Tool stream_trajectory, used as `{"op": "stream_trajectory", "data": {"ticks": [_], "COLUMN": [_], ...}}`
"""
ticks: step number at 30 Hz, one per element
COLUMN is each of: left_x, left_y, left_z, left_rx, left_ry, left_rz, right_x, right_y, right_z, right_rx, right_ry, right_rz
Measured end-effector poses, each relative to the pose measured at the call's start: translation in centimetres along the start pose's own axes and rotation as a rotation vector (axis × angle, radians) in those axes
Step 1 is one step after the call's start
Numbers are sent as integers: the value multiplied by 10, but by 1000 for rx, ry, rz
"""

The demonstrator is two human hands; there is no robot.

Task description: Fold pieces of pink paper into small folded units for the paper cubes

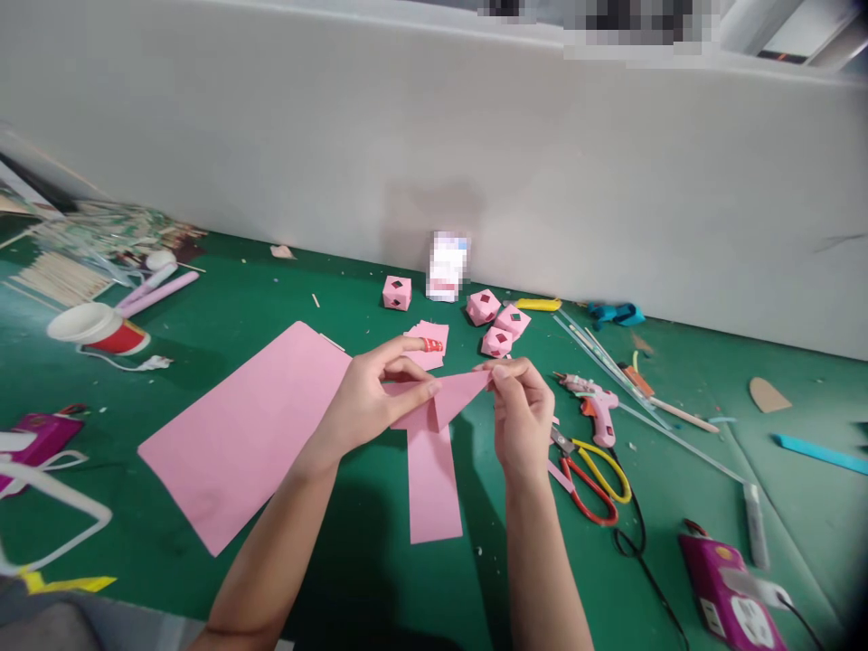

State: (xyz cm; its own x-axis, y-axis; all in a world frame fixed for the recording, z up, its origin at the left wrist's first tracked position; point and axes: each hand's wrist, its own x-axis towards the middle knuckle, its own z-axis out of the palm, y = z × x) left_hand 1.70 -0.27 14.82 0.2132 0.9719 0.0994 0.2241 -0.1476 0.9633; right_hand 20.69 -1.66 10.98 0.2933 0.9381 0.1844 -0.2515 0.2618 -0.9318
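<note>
Between my two hands is a folded piece of pink paper. The thumb and fingers of my left hand pinch its left part, and a red wrap circles one fingertip. At the right corner, my right hand pinches the paper between thumb and fingers. Under it, a pink paper strip lies on the table, pointing toward me. More small pink paper pieces lie just beyond my left fingers. A large pink sheet rests to the left, partly behind my left forearm.
Pink paper cubes with cut-out holes stand at the back near a blurred upright card. Scissors, a pink glue gun and a purple power strip lie right. A paper cup and sticks are left.
</note>
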Motion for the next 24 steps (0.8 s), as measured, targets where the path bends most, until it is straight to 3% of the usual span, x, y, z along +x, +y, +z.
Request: {"op": "stream_trajectory", "data": {"ticks": [8,16,24], "left_x": [1,2,-3], "left_y": [-2,-2,-3], "left_z": [-1,4,31], "left_rx": [-29,-39,-14], "left_ry": [18,14,59], "left_rz": [-19,11,6], "right_x": [-1,-5,-7], "right_y": [-1,2,10], "right_z": [0,7,13], "right_rx": [-193,-426,-560], "right_ry": [-81,13,155], "right_rz": [4,-94,-155]}}
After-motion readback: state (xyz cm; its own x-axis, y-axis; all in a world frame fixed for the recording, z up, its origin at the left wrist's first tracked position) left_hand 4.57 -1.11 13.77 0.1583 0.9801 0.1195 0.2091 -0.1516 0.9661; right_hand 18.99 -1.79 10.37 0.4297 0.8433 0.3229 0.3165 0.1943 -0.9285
